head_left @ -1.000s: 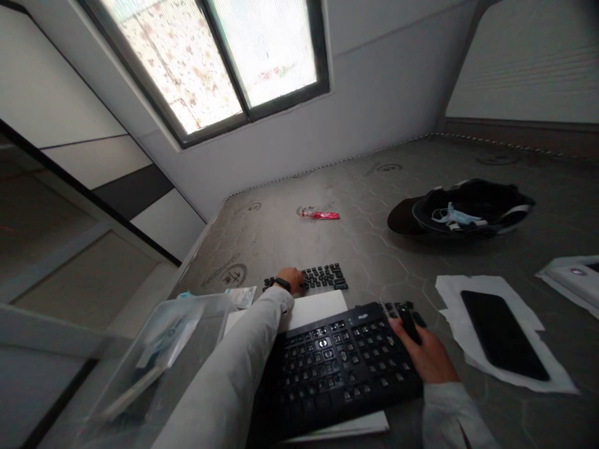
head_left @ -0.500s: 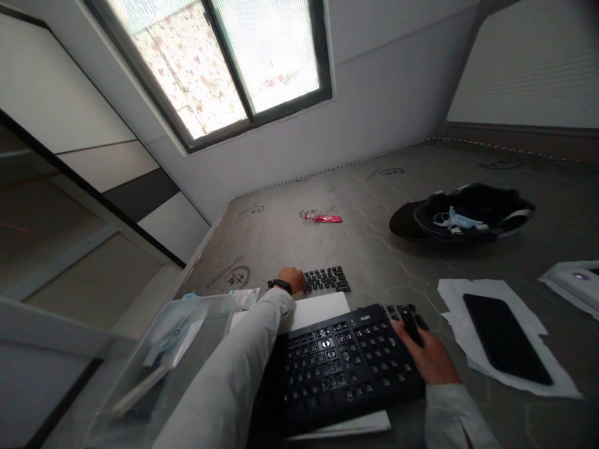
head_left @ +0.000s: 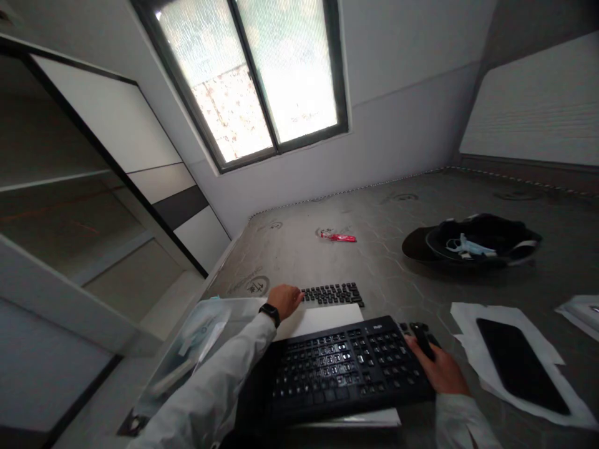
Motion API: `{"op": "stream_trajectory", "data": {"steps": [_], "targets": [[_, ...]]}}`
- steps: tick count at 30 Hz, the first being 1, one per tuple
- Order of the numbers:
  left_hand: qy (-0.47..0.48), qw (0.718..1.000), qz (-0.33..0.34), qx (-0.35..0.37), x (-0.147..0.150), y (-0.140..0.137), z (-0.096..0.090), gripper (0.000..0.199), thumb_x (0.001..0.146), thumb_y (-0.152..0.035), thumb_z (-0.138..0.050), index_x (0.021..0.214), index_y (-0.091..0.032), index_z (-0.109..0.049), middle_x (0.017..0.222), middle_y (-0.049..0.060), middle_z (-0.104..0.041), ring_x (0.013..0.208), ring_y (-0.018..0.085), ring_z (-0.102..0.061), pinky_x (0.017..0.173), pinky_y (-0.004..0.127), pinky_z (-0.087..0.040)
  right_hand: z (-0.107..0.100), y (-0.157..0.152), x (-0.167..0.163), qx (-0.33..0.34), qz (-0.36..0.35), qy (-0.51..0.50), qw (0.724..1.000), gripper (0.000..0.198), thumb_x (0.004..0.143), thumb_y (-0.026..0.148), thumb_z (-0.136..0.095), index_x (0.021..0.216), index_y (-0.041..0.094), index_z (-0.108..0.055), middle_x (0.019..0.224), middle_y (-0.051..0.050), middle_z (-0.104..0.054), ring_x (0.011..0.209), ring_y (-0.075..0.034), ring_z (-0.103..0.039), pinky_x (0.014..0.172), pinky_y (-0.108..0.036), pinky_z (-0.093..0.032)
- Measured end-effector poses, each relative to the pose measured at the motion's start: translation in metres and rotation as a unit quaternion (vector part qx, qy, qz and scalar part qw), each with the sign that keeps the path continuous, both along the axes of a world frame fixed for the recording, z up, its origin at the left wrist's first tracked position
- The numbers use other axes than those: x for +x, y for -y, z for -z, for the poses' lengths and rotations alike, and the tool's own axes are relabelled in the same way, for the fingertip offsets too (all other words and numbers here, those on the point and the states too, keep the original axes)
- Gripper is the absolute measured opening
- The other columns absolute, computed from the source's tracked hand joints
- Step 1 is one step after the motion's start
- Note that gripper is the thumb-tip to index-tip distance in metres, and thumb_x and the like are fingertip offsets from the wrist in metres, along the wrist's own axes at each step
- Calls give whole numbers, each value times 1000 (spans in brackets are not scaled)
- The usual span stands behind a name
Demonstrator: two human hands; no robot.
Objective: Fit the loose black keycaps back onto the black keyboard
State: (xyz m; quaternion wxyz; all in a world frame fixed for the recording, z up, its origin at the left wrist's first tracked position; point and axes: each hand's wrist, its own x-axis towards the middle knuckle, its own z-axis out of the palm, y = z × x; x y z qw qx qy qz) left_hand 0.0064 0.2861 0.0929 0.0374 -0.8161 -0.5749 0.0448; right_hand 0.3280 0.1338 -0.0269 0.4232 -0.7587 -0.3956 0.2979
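So, kbd (head_left: 346, 368) is just left of R hand (head_left: 442, 369) gripping blk item (head_left: 424, 342); L hand (head_left: 284, 300) by keycaps (head_left: 333, 294), hold unclear.

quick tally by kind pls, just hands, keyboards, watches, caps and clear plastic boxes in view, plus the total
Hands: 2, the left hand and the right hand
Keyboards: 1 black keyboard
Watches: 1 dark watch
Caps: 1 upturned cap
Boxes: 1 clear plastic box
Total: 6
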Motion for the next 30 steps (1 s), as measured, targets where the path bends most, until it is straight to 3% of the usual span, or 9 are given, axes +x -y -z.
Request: {"op": "stream_trajectory", "data": {"steps": [3,6,10,13,16,22,25,30], "targets": [[32,999,-5,29,-29,64,-5,36,95,-41,-39,99,-23,-70,100,7,-71,94,20,-64,83,30,-48,0,5,-3,7,7,19,1000,57,75,65,-45,82,17,-74,74,-11,-72,83,-33,-67,74,-39,-50],[80,993,-14,89,-67,135,6,35,94,-36,-41,120,-23,-62,118,8,-65,110,21,-59,97,36,-44,5,9,-7,22,15,26,999,64,76,66,-42,89,13,-74,81,-14,-73,88,-35,-66,77,-41,-50],[120,977,-57,169,-119,224,52,47,91,-35,-45,137,-30,-47,141,4,-50,124,24,-51,102,40,-44,12,16,-10,63,21,38,997,67,76,66,-40,100,12,-73,91,-14,-72,95,-35,-65,81,-41,-49],[136,968,-73,198,-138,264,84,52,90,-31,-44,142,-38,-38,145,-1,-45,127,21,-48,102,39,-46,12,23,-11,27,37,63,997,69,77,67,-40,103,13,-73,88,-15,-72,90,-37,-65,77,-43,-50],[140,960,-114,212,-138,278,94,53,91,-29,-42,143,-37,-36,148,-1,-39,132,22,-42,104,42,-44,8,32,-14,21,14,73,997,66,78,63,-43,110,13,-71,86,-14,-72,87,-36,-66,73,-42,-51],[141,973,-55,177,-131,281,81,53,90,-26,-44,141,-33,-40,151,2,-35,136,24,-37,109,44,-37,10,45,-21,28,15,88,996,62,76,60,-46,106,13,-72,82,-16,-70,80,-36,-65,69,-42,-48],[148,974,-33,166,-134,283,82,50,89,-25,-44,140,-28,-43,148,5,-40,133,24,-40,107,45,-37,18,51,-22,33,87,106,990,59,72,59,-49,106,16,-72,75,-13,-68,72,-32,-62,62,-39,-46],[155,976,-2,150,-140,287,84,56,86,-25,-47,142,-22,-40,147,7,-40,133,25,-38,108,46,-34,26,72,-22,102,200,173,959,56,74,60,-50,105,18,-69,78,-13,-67,69,-29,-58,60,-37,-40]]}}
